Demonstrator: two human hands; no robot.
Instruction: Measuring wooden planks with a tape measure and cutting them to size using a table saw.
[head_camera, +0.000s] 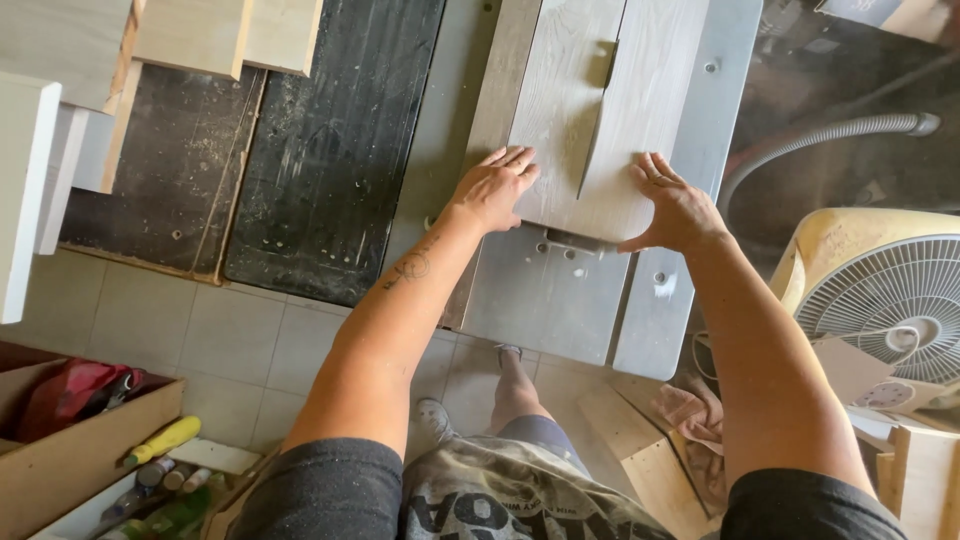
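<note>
Here, at the far left, a white panel (20, 190) is cut off by the frame edge, and pale boards (215, 35) lean in from the top, their upper ends out of sight. Below them an open cardboard box (70, 455) holds something red (75, 385) that is hard to make out, and a yellow-handled tool (165, 440) lies just beside the box with its working end hidden. A dark, dusty board (335, 140) lies on the tiled floor (200, 330).

The left hand (495, 188) lies flat, fingers together and spread forward, pressing on the near left corner of a grey wood-grain panel (600, 100). That panel rests on the grey metal worktop (545, 290), and its far end runs out of the top of the frame. A straight slit runs along the middle of the panel towards its near edge; whatever made the slit cannot be seen. The right hand (678, 205) is likewise open and flat on the near right corner, thumb hooked at the panel's near edge. Neither hand grips anything.

Further right, a ribbed grey hose (820, 135) curves across the dark floor, and a cream fan (885, 295) is cut off by the right edge. Below the worktop, the person's feet and scraps of wood (640, 460) are partly hidden by the arms.
</note>
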